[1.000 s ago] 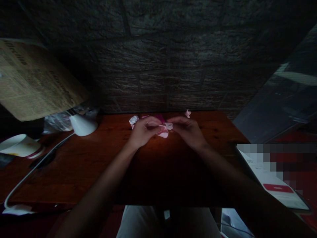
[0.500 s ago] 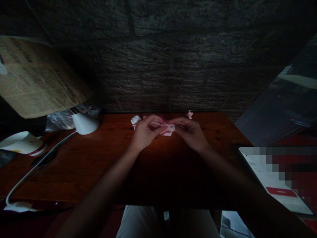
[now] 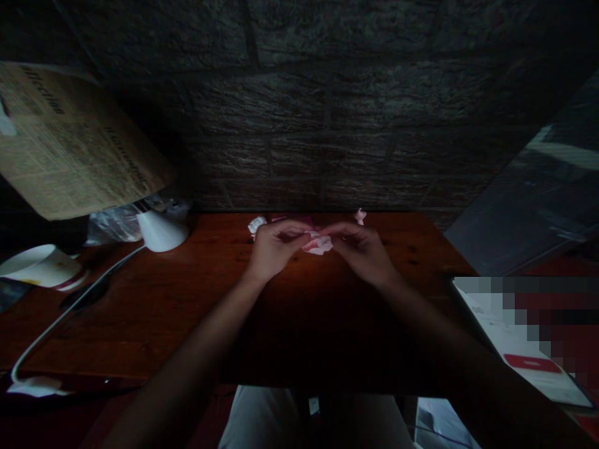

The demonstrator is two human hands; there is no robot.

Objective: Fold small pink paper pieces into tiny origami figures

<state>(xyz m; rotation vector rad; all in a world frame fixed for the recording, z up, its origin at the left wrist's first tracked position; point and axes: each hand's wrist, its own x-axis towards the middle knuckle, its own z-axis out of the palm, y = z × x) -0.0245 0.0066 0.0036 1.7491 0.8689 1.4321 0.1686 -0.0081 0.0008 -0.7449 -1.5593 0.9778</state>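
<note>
Between my two hands is a crumpled piece of pink paper (image 3: 319, 244), low over the wooden table. My left hand (image 3: 276, 246) pinches its left side between thumb and fingers. From the other side my right hand (image 3: 358, 246) grips it, with the fingertips of both hands nearly meeting at its top edge. A dark magenta piece (image 3: 306, 220) shows just behind my fingers; its kind is too dim to make out. Beyond my left hand lies a crumpled white wad (image 3: 256, 225). Past my right hand stands a small twisted pink paper piece (image 3: 360, 216).
On the left of the wooden table (image 3: 187, 299) are a lamp with a white base (image 3: 163, 231) and newsprint shade (image 3: 79, 143), its white cord (image 3: 70, 307), and a tipped paper cup (image 3: 42, 267). A lit tablet screen (image 3: 510, 343) lies at right. A stone-patterned wall (image 3: 299, 112) rises behind.
The pink paper has shifted slightly and looks a bit more folded at its lower edge. My fingers have moved only a little, and more of the magenta piece shows behind them.
</note>
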